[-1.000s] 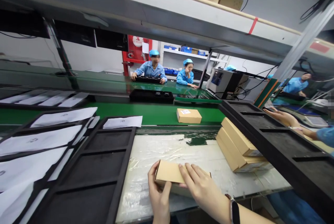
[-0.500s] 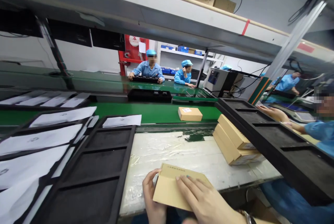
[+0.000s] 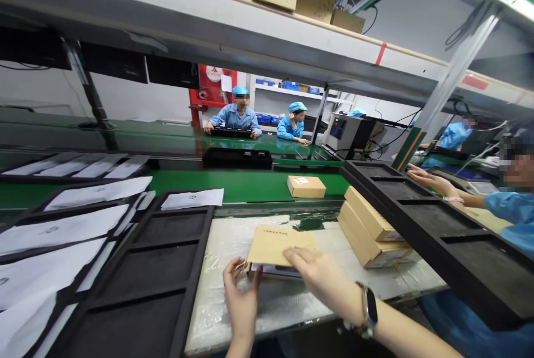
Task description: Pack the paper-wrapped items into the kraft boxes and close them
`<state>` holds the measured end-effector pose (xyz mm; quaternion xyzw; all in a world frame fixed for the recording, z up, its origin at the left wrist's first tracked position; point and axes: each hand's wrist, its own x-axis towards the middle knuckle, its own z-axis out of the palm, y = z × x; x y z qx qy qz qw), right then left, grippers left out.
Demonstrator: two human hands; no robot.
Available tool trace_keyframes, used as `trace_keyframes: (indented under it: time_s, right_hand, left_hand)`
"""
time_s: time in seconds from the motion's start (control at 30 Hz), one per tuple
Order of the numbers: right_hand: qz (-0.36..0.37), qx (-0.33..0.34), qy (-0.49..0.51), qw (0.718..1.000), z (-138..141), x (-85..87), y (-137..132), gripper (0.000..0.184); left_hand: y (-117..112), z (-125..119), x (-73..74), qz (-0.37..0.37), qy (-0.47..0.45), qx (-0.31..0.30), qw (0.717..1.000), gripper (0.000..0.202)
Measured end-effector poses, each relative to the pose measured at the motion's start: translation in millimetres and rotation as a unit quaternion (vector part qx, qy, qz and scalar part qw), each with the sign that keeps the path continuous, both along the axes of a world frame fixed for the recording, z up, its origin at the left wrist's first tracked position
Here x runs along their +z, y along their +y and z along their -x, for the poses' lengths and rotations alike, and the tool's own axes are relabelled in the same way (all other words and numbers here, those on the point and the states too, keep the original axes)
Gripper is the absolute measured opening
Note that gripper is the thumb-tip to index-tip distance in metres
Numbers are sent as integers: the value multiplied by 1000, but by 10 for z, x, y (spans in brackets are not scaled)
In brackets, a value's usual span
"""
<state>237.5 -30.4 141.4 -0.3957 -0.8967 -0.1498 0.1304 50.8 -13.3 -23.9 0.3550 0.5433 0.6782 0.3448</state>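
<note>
**Flat carton held at the near edge of the desk**

Item 1: brown carton (image 3: 278, 245), lying on the plastic-covered desk (image 3: 258, 302) directly ahead of me. My right hand (image 3: 321, 279) rests on its near right corner, fingers together and pressing down, seemingly to pin it flat. My left hand (image 3: 240, 297) sits at its near left corner, fingers curled in a light pinch at the edge; whether they grip the carton's flap or something thin beneath it, I cannot tell. A pale layer shows under the near edge, too narrow to identify.

Item 2: stack of 2 long brown boxes (image 3: 371, 230), right of the carton, apart from it, likely staged within reach.

Item 3: 1 labelled box (image 3: 306, 186) on the green belt (image 3: 250, 182) beyond the desk.

Item 4: black compartment trays, 1 at left (image 3: 158, 269), 1 at right (image 3: 438, 224); the near ends of both are cut off by the frame.

Item 5: a co-worker's hand (image 3: 428, 180) reaches past the right tray; what it touches is hidden.
</note>
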Motion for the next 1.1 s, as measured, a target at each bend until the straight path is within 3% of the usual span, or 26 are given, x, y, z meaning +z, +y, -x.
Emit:
trace_keyframes:
  time_s: [0.07, 0.13, 0.17, 0.27, 0.37, 0.43, 0.53, 0.63, 0.7, 0.8, 0.87, 1.0, 1.07, 1.1]
  right_hand:
    - [41, -30, -24, 998, -66, 202, 330, 26]
    - [13, -75, -30, 997, -160, 381, 774, 16]
    - [-5, -98, -20, 995, -209, 431, 1010, 22]
    - [-55, -136, -3, 989, -342, 400, 1614, 50]
    - [-91, -157, 3, 983, -437, 248, 1888, 61]
    - [-110, -169, 9, 979, -473, 173, 1852, 60]
    - [-159, -141, 5, 977, -452, 67, 1506, 59]
    - [-203, 18, -21, 979, -313, -168, 952, 56]
    - [-98, 117, -28, 988, -201, -416, 596, 45]
    - [125, 91, 26, 988, -130, -807, 255, 41]
    - [203, 72, 105, 971, -171, -983, 187, 37]
    - [266, 79, 324, 905, -338, -1007, 272, 30]
    - [286, 69, 384, 875, -383, -935, 316, 27]
    - [293, 60, 384, 873, -383, -910, 320, 25]
  left_hand:
    - [92, 2, 6, 29, 55, -2, 998, 57]
    - [156, -16, 12, 35, 103, -9, 994, 46]
    - [167, -30, 12, 22, 122, -9, 992, 39]
    - [109, -57, -8, -26, 165, -5, 986, 21]
    - [-5, -10, -45, -20, 210, -25, 977, 24]
    - [-11, 65, -38, -3, 242, -50, 969, 34]
    - [190, 185, 94, 16, 282, -121, 952, 42]
    - [557, 243, 324, 22, 245, -235, 940, 47]
    - [771, 241, 449, 27, 159, -298, 941, 56]
    - [918, 214, 524, 30, 32, -310, 950, 56]
    - [918, 199, 506, 32, -20, -276, 960, 52]
    - [863, 174, 404, 39, -49, -237, 969, 51]
    - [854, 152, 354, 33, -30, -232, 972, 50]
    - [855, 140, 335, 31, -18, -228, 973, 49]
